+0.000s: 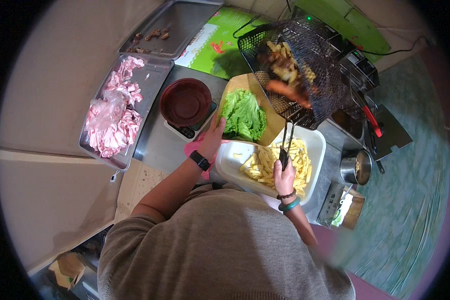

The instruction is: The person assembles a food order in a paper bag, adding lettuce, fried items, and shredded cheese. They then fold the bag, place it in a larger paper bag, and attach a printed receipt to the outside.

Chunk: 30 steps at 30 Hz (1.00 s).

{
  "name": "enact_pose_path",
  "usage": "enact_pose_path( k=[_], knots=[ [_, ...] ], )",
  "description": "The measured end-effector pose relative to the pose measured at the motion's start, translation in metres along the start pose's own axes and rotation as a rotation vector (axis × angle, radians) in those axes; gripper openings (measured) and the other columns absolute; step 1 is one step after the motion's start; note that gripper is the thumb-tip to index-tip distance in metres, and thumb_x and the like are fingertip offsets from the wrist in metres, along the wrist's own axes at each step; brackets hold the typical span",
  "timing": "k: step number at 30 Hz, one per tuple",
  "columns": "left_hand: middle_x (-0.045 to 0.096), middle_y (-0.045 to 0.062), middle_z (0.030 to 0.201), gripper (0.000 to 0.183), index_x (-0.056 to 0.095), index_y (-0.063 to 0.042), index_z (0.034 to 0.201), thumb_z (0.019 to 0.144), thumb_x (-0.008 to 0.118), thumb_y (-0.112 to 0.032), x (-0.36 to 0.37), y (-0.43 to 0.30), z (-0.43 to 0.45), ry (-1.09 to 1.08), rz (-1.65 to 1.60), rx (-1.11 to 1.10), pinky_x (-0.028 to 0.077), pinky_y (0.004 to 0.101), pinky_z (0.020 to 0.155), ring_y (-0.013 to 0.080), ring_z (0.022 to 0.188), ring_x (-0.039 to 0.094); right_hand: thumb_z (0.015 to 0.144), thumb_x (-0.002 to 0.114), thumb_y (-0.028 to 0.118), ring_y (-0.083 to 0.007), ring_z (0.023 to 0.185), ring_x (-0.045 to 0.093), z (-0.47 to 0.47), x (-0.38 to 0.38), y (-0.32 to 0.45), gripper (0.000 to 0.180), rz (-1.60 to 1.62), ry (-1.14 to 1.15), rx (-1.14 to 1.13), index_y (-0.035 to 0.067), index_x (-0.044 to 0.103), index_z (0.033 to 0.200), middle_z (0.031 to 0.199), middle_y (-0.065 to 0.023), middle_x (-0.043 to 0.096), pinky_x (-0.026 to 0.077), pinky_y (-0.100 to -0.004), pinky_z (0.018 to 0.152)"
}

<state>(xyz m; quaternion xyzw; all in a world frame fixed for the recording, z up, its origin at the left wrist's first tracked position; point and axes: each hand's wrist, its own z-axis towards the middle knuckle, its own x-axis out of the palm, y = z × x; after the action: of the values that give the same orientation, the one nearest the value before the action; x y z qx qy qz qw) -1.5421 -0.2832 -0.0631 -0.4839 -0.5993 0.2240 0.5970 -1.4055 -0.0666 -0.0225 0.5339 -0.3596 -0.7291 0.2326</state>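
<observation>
My right hand [285,177] grips the black handle of a wire fryer basket [260,62], which is raised and tilted above the counter. Inside it lie fried pieces [285,67], among them fries and a reddish sausage-like piece, partly blurred. With my left hand [212,139] I hold the near left side of a brown paper tray [273,131]. Green lettuce leaves [243,114] line that tray, and the basket overhangs its right side. Below both, a white plastic tub [318,150] holds pale cut fries [262,165].
A dark red bowl [185,101] sits on a digital scale [183,131]. To the left, a metal tray [150,90] carries raw sliced meat [114,112]; another metal tray [187,22] has browned scraps. Electric fryers [322,33], a red-handled tool [371,122] and a metal pot [354,167] stand right.
</observation>
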Motion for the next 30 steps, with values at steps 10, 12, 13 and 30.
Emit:
enact_pose_path(
  k=[10,12,13,30],
  knots=[
    [0.047,0.015,0.115,0.048,0.035,-0.007,0.123,0.091,0.04,-0.042,-0.01,0.01,-0.005,-0.009,-0.201,-0.082,0.049,0.0453,0.079,0.0315,0.092,0.057,0.07,0.057,0.0,-0.0365,0.077,0.06,0.003,0.004,-0.01,0.05,-0.267,-0.051,-0.172,0.007,0.045,0.119,0.092,-0.0211,0.059,0.049,-0.0406,0.066],
    [0.05,0.014,0.112,0.045,0.036,-0.008,0.122,0.091,0.04,-0.041,-0.023,0.027,0.001,0.025,-0.165,-0.045,0.049,0.0448,0.079,0.0312,0.093,0.057,0.069,0.057,0.0,-0.0365,0.075,0.06,-0.001,0.003,-0.012,0.051,-0.259,-0.034,-0.175,0.007,0.045,0.119,0.09,-0.021,0.06,0.049,-0.0409,0.066],
    [0.051,0.014,0.11,0.044,0.037,-0.008,0.121,0.091,0.04,-0.041,-0.025,0.029,0.003,0.015,-0.162,-0.026,0.049,0.0446,0.08,0.0309,0.093,0.057,0.068,0.057,0.0,-0.0364,0.074,0.06,-0.002,0.003,-0.013,0.052,-0.253,-0.024,-0.18,0.008,0.045,0.119,0.089,-0.0209,0.06,0.049,-0.0411,0.065],
    [0.052,0.014,0.107,0.043,0.037,-0.006,0.12,0.093,0.035,-0.039,0.0,-0.006,-0.015,-0.037,0.083,0.039,0.048,0.0397,0.079,0.025,0.092,0.056,0.068,0.052,-0.003,-0.0364,0.074,0.058,0.006,-0.009,-0.001,0.049,-0.15,-0.005,-0.155,0.002,0.045,0.116,0.085,-0.0209,0.059,0.047,-0.0382,0.067]
  ],
)
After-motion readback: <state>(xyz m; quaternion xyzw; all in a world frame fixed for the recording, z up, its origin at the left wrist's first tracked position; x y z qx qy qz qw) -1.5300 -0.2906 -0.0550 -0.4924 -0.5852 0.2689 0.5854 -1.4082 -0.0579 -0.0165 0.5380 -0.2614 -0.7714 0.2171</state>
